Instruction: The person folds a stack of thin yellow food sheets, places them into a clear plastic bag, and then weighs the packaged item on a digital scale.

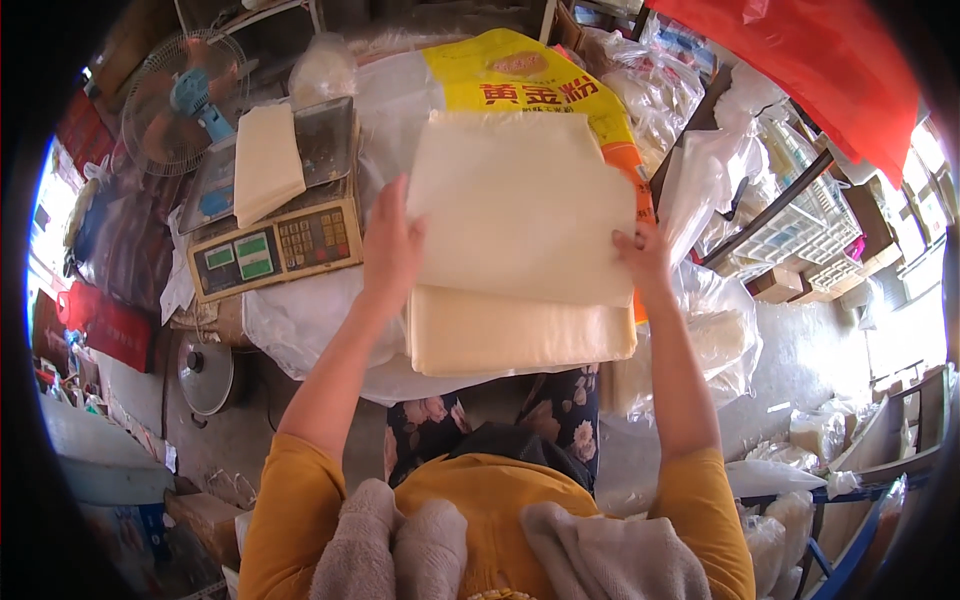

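Note:
A thin, pale cream sheet (517, 210), apparently of a food such as bean curd skin, is spread in front of me between my hands. My left hand (394, 240) holds its left edge. At the right edge, my right hand (645, 251) pinches the sheet between thumb and fingers. Below it lies a thick stack of similar sheets (525, 334), slightly yellower, whose front part shows. Whether one sheet or more is lifted, I cannot tell. To the left, a folded pale bundle (266, 161) rests on the metal pan of a digital scale (311, 236).
A yellow and orange printed sack (469, 75) lies under the far side of the stack. A fan (187, 97) stands behind the scale, near a filled plastic bag (324, 71). White plastic crates (802, 202) and a bagged bundle (712, 337) are at right; a lidded pot (204, 375) sits lower left.

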The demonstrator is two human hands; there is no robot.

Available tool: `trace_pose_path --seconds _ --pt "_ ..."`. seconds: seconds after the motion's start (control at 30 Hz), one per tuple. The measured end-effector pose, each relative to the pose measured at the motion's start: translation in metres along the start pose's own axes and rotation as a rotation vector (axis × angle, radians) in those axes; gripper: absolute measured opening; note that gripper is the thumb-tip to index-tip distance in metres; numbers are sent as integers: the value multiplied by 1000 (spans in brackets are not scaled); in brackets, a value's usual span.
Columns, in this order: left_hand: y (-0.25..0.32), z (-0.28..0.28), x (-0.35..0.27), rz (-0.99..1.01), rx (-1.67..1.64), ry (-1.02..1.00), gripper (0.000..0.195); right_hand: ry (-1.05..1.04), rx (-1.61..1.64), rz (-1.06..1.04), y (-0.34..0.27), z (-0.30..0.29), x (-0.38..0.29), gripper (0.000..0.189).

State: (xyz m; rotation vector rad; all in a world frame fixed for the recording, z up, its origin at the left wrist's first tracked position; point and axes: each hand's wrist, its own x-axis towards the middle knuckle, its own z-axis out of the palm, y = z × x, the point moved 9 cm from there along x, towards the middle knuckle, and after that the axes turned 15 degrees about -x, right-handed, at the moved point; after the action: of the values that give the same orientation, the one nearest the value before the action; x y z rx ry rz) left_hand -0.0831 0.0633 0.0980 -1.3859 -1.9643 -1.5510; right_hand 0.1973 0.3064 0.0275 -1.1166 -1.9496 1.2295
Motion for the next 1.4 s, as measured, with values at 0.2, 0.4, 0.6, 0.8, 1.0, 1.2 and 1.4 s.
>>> trace_pose_path --seconds 0.2,0.4,0.6,0.8,1.0,1.2,1.4 --pt "10 77 -73 33 225 -751 65 128 -649 147 -10 0 1 35" --pt "9 76 -81 166 218 -700 68 310 -1192 -566 -78 63 -47 48" --pt "-26 52 -49 -31 183 -792 49 163 -1106 -542 -51 92 -52 43" --pt "53 -1 -23 201 -134 -211 61 -35 -1111 -690 -140 137 -76 48" --pt "-44 -28 -49 -156 -586 76 84 39 -708 -1115 -168 85 -131 48" --pt "-14 10 -87 398 -284 -804 56 -315 -315 -379 -26 74 -68 32" --pt "-43 21 -47 -419 -46 -357 61 -167 -601 60 -1 63 -23 40"
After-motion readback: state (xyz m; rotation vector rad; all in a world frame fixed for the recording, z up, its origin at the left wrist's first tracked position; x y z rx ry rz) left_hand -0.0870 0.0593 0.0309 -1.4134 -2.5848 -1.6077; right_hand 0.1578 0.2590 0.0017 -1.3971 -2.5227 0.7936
